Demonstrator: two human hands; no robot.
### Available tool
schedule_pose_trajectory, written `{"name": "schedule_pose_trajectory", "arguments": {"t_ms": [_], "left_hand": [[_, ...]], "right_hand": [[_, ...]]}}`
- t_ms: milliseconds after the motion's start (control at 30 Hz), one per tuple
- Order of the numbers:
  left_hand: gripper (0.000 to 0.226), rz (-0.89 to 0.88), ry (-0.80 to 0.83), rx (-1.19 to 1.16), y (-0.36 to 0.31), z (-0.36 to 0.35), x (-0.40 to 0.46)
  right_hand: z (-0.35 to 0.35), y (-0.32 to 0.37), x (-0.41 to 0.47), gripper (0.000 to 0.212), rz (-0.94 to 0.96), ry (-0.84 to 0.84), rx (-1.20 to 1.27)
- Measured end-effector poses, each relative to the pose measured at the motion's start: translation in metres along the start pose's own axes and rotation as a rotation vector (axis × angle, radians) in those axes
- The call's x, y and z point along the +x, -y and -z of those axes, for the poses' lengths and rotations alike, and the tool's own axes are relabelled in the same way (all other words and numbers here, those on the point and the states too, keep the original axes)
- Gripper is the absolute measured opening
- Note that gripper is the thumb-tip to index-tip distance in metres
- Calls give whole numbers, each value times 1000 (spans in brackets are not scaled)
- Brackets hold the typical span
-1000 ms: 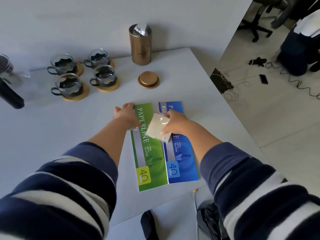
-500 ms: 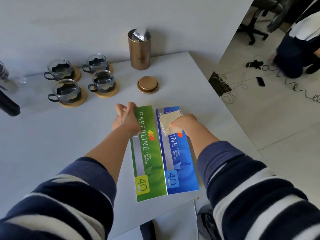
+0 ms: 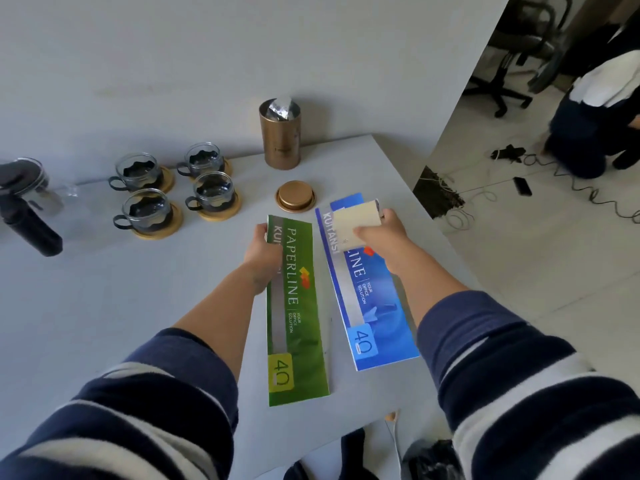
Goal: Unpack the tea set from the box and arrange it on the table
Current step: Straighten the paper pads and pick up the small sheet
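Several glass cups (image 3: 212, 188) on round wooden coasters stand at the back left of the white table (image 3: 104, 306). A glass teapot with a black handle (image 3: 24, 199) sits at the far left. A bronze canister (image 3: 280, 133) stands open at the back, its lid (image 3: 295, 196) lying in front of it. My left hand (image 3: 264, 251) grips the far end of a green Paperline booklet (image 3: 294, 313). My right hand (image 3: 382, 239) holds a small beige packet (image 3: 356, 221) and the far end of a blue booklet (image 3: 367, 299).
The table's right edge drops to a tiled floor with cables (image 3: 571, 185) and a phone (image 3: 522, 186). A person crouches at the far right (image 3: 595, 119) near an office chair (image 3: 512, 57). A dark bag (image 3: 433, 459) lies under the table's front edge.
The two booklets, side by side before, are now pulled apart with a gap between them. My right hand has lifted the beige packet again and moved right.
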State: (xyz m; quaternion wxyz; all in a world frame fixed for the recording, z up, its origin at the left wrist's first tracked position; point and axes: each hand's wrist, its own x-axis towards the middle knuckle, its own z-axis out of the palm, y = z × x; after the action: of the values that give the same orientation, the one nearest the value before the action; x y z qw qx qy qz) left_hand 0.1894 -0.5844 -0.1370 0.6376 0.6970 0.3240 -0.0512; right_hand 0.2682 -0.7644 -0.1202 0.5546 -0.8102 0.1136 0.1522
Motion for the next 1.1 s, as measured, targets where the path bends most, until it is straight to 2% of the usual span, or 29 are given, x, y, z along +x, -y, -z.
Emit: {"name": "schedule_pose_trajectory", "arguments": {"t_ms": [67,133,200,267,367,467,600,667,733,900,1000,1100], "left_hand": [[40,-38,12,-45,-18,-9,-1],[31,-75,28,-120,-40,-22,1],[16,-121,32,-168,-65,-39,6],[10,-155,6,-208,-85,-56,22],[29,-129,-6,-276,-104,-80,52],[31,-90,-21,-348,-121,-102,79],[36,-14,-84,-421,-137,-123,127],[40,32,-93,-385,-142,-130,153],[27,27,-99,-342,-149,-137,172],[23,60,-119,-280,-159,-142,212],[8,89,-179,-212,-157,-141,229],[18,146,-221,-230,-154,-140,238]], "right_hand": [[12,17,11,36,-26,26,128],[20,31,20,38,-66,75,223],[23,40,33,37,-51,99,252],[23,48,48,32,-12,90,249],[23,55,81,33,0,122,281],[22,64,121,37,3,174,275],[17,77,178,32,-20,136,244],[13,84,208,35,-27,133,214],[6,88,237,37,-19,138,179],[-24,83,291,32,-11,147,96],[-40,75,309,38,-34,121,-82],[-49,78,317,46,-34,63,-307]]}}
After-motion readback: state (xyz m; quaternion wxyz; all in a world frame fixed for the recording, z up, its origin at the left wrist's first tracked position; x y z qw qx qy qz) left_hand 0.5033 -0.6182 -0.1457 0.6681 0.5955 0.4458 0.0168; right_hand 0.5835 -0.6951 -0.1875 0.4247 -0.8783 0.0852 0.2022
